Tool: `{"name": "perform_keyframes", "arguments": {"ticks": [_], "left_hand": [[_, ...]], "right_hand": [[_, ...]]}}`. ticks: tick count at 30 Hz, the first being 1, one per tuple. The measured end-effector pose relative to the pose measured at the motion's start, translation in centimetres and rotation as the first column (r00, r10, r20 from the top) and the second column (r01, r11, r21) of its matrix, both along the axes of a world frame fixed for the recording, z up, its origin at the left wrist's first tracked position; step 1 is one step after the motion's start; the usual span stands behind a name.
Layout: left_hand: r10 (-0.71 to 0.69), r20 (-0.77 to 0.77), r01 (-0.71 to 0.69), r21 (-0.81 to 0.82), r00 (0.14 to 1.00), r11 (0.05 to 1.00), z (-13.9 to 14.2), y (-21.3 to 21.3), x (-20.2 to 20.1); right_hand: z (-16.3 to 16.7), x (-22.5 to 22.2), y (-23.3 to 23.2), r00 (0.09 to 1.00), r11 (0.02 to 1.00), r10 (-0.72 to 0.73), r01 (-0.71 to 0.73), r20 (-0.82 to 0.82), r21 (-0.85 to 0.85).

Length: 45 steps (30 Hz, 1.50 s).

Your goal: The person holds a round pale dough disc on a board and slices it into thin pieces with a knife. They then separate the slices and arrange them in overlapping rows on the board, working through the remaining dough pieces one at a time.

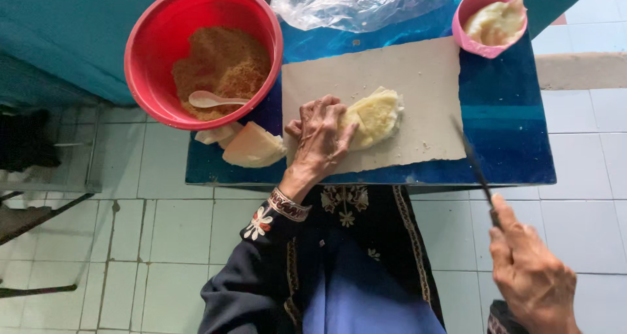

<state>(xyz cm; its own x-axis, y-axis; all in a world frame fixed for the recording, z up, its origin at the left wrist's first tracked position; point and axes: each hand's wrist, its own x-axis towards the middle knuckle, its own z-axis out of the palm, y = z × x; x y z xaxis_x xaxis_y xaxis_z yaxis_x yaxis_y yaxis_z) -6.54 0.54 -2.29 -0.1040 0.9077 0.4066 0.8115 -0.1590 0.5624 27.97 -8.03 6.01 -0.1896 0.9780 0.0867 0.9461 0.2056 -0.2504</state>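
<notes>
My left hand (320, 138) presses down on the left end of a pale yellow lump of dough (377, 115), which lies on a grey board (418, 79) on a small blue table (509, 125). My right hand (529, 275) is off the table's front right corner, closed around the handle of a thin dark knife (471, 161) whose blade points up toward the board's right edge. The blade does not touch the dough.
A red bowl (150, 40) of brown crumbs with a white spoon (212, 99) sits at the table's back left. Folded pale dough pieces (251, 148) lie at the front left. A pink bowl (471, 14) of dough and a clear plastic bag (359, 4) are at the back. White tiled floor surrounds.
</notes>
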Motion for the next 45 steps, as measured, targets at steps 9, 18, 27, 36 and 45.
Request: {"name": "perform_keyframes", "arguments": {"ticks": [9,18,27,36,45], "left_hand": [[-0.110,-0.055,0.099,-0.178,0.992,0.979,1.3,1.2,-1.0],[-0.111,-0.064,0.079,-0.377,0.992,0.923,0.7,1.7,-1.6],[-0.029,-0.194,-0.028,-0.287,0.981,0.957,2.7,0.6,0.1],[-0.065,-0.184,0.014,-0.266,0.981,0.964,2.4,0.8,0.0],[-0.069,-0.173,0.021,-0.267,0.982,0.964,1.3,0.7,-0.3]], "right_hand": [[-2.9,-1.1,9.1,0.954,0.965,-0.085,0.007,0.286,0.262],[-3.8,-1.3,11.7,0.994,0.987,0.031,-0.047,0.109,0.152],[-2.2,-4.1,11.6,0.972,0.979,-0.036,-0.012,0.232,0.202],[-2.3,-14.9,16.9,0.791,0.793,0.603,-0.579,-0.105,0.191],[-0.9,-17.0,20.2,0.804,0.787,0.589,-0.548,0.080,-0.282]]}}
